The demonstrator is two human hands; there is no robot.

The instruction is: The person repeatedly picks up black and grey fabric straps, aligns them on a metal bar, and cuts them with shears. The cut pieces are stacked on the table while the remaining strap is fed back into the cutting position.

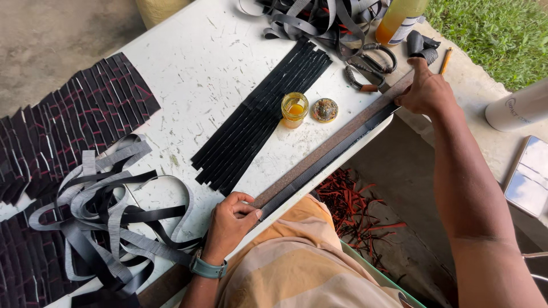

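A long brown strip [331, 149] lies along the near edge of the white worktop [200, 68], its long axis running diagonally from the left hand [229, 223] up to the right hand [427, 91]. Left fingers pinch the near end; right fingers press flat on the far end. The open glass jar [294, 108] sits just beyond the strip's midpoint, touching a row of black strips [260, 117].

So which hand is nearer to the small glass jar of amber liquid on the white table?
The left hand looks slightly nearer, though it's close. It sits below the small glass jar, pressing the near end of the long dark strip. The right hand presses the far end, right of the jar.
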